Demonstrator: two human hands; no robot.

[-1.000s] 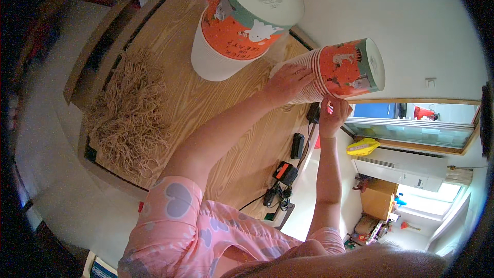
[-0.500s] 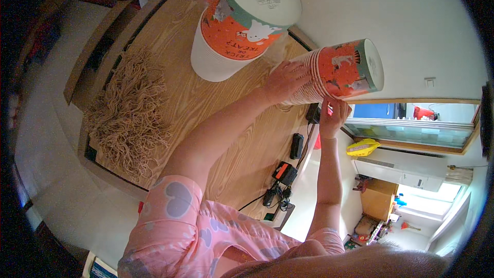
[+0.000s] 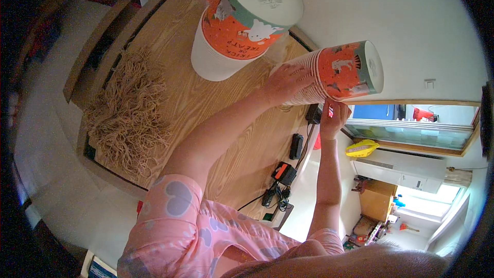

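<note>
A stack of nested paper buckets (image 3: 343, 71) stands bottom end up at the far right of the wooden table. Its top bucket is orange with a green band; pale rims are layered below. My left hand (image 3: 290, 83) rests against the side of these rims, its fingers stretched along them. At the lower edge of the orange bucket, my right hand (image 3: 334, 116) has its fingers pinched together at the rim. Whether it grips one rim or more is hidden. A second, larger-looking bucket stack (image 3: 242, 36), orange over white, stands to the left, with neither hand on it.
A heap of tan stringy fibre (image 3: 128, 113) lies on the table (image 3: 216, 123) at the left. Black adapters (image 3: 284, 173) and cables lie along the right edge. Behind the stacks rises a pale wall (image 3: 406, 36). A yellow bag (image 3: 362, 148) is farther right.
Both hands stay at the same stack. The orange bucket's printed pattern has turned slightly, and both hands have shifted a little.
</note>
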